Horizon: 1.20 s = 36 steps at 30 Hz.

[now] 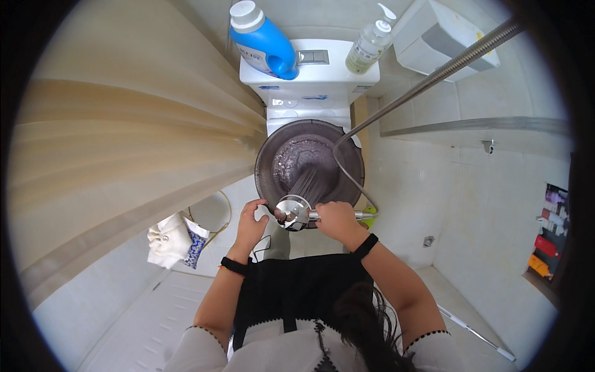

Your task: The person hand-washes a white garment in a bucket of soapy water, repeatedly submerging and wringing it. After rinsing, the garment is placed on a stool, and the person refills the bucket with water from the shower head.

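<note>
My right hand (338, 222) grips the handle of a chrome shower head (293, 213). Water sprays from it into a dark, round plastic basin (263, 176), which stands in front of the toilet's tank and partly over its seat. Water covers the basin's bottom. At the basin's near left rim is my left hand (252, 224), its thumb and fingers apart; whether it touches the rim I cannot tell. The metal shower hose (413, 90) runs from the handle's end across the right part of the basin and up to the upper right.
On the toilet tank (320, 74) stand a blue detergent bottle (265, 42) and a clear pump bottle (369, 46). A beige shower curtain (139, 149) hangs at left, with a white cloth (169, 239) below it. A metal rail (474, 124) and a white dispenser (432, 42) are at right.
</note>
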Each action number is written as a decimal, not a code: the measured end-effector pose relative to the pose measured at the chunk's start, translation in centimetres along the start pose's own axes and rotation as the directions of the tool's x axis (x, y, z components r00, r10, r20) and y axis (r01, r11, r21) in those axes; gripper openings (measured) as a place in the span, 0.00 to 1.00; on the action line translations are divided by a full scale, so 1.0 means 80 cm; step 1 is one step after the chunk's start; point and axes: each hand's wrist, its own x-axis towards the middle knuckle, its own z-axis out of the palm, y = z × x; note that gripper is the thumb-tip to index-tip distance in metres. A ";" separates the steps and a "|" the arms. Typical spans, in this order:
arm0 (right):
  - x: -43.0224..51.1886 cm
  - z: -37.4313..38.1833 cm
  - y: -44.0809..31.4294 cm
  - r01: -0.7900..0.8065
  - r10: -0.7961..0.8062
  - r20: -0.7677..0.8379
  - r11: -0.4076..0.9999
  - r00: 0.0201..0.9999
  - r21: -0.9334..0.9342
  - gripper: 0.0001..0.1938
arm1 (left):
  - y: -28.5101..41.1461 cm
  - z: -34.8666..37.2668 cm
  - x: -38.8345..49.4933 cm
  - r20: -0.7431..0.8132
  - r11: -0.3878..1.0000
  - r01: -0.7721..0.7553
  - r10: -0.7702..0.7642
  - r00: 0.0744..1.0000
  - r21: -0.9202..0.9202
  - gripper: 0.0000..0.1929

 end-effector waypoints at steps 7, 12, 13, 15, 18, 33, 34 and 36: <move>-0.028 -0.025 -0.031 -0.037 0.036 -0.041 0.999 0.999 -0.005 0.07 | 0.006 -0.001 -0.008 -0.043 0.999 -0.017 0.015 0.999 -0.034 0.22; -0.035 -0.052 -0.022 0.025 -0.026 -0.023 0.999 0.999 -0.038 0.08 | 0.013 -0.009 -0.010 -0.051 0.999 -0.038 0.036 0.998 -0.034 0.22; -0.035 -0.056 -0.018 0.044 -0.045 -0.024 0.998 0.999 -0.045 0.08 | 0.013 -0.011 -0.010 -0.049 0.999 -0.016 0.015 0.999 -0.033 0.22; -0.034 -0.064 -0.008 0.078 -0.078 0.002 0.995 0.997 -0.056 0.08 | 0.012 -0.012 -0.012 -0.052 0.999 -0.034 0.032 0.998 -0.037 0.22; -0.029 -0.069 0.011 0.112 -0.107 0.063 0.991 0.992 -0.069 0.07 | 0.007 -0.012 -0.015 -0.049 0.999 -0.024 0.022 0.999 -0.039 0.22; -0.036 -0.011 0.094 0.005 -0.005 -0.008 1.000 1.000 0.019 0.05 | -0.051 0.010 0.006 0.058 0.983 0.180 -0.178 0.982 -0.033 0.35; -0.037 -0.008 0.095 0.011 -0.011 -0.013 1.000 1.000 0.024 0.05 | -0.057 0.014 0.010 0.073 0.975 0.220 -0.218 0.973 -0.021 0.37; -0.037 -0.007 0.098 0.026 -0.025 -0.038 0.999 0.999 0.039 0.06 | -0.067 0.020 0.020 0.071 0.979 0.205 -0.205 0.976 0.003 0.39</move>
